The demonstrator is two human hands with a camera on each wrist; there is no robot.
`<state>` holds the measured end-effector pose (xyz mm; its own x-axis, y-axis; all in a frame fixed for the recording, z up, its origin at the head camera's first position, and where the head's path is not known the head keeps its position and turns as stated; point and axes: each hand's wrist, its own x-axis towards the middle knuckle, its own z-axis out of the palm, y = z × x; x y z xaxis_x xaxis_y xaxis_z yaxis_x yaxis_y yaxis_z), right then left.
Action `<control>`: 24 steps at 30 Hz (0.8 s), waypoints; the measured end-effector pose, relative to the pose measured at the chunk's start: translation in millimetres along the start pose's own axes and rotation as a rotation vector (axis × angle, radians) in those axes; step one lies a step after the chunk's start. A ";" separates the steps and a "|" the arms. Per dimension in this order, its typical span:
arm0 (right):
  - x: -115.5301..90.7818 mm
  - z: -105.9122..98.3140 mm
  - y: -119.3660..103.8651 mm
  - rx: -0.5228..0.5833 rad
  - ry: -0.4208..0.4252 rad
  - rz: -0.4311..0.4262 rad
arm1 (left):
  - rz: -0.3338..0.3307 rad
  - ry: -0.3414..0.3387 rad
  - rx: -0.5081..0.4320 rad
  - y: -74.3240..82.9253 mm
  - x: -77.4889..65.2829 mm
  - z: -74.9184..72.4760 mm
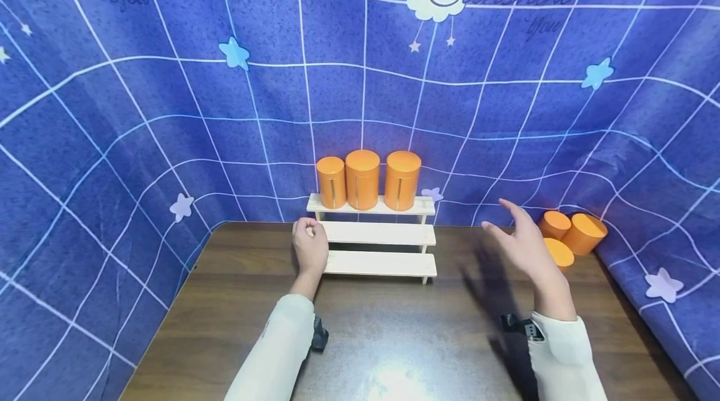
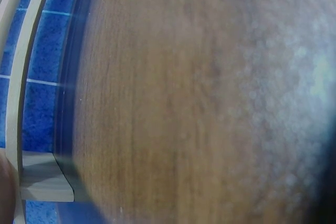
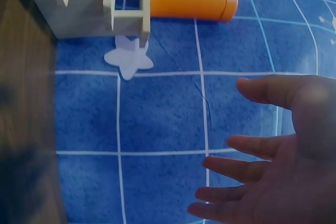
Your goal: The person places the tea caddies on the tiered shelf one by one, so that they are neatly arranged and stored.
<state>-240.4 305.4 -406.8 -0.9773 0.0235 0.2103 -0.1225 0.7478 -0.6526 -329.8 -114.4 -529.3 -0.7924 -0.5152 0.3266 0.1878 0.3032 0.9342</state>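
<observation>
We set 12 o'clock as straight away from the person. The governing relation is between the right hand (image 1: 527, 248) and the orange canister group (image 1: 585, 238) on the table (image 1: 388, 320): the group sits near that hand, from its 2 to its 3 o'clock. We judge its long axes to be vertical; the wide view slants them. A third orange top (image 1: 559, 253) shows beside the pair, its body hidden from us. The right hand is the nearer one; it is released, thumb apart from the fingers, holding nothing.

The left hand (image 1: 311, 248) is curled and grips the left end of the stepped stand (image 1: 378, 233) at the middle plank. From it, three upright canisters (image 1: 362, 183) on the top plank lie between 12 and 2 o'clock. We note a wider gap before the rightmost canister, which lies at the right hand's 10 o'clock.

The table is brown wood grain, with glare toward 6 o'clock. A blue gridded curtain (image 1: 450, 104) encloses the far edge and both sides.
</observation>
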 end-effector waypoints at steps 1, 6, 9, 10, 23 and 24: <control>0.0 -1.2 1.1 -0.016 -0.004 -0.003 | -0.002 -0.002 -0.001 -0.5 0.1 0.0; -0.3 -8.1 7.2 -0.085 -0.039 -0.015 | 0.005 -0.003 0.003 -4.1 0.7 0.3; -1.0 -13.2 12.1 -0.118 -0.072 -0.004 | 0.015 0.004 0.006 -5.7 0.8 0.3; -1.3 -15.0 14.0 -0.128 -0.083 0.001 | 0.019 0.007 0.005 -5.9 0.9 0.4; -4.6 -31.9 39.5 -0.210 -0.144 0.067 | 0.037 0.020 0.004 -1.1 0.3 -1.5; -5.1 -33.3 41.0 -0.212 -0.150 0.074 | 0.037 0.019 0.000 -0.1 0.3 -1.9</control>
<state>-234.6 358.0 -410.4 -0.9989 -0.0033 0.0468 -0.0259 0.8702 -0.4921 -328.9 -116.0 -529.1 -0.7737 -0.5190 0.3633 0.2168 0.3219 0.9216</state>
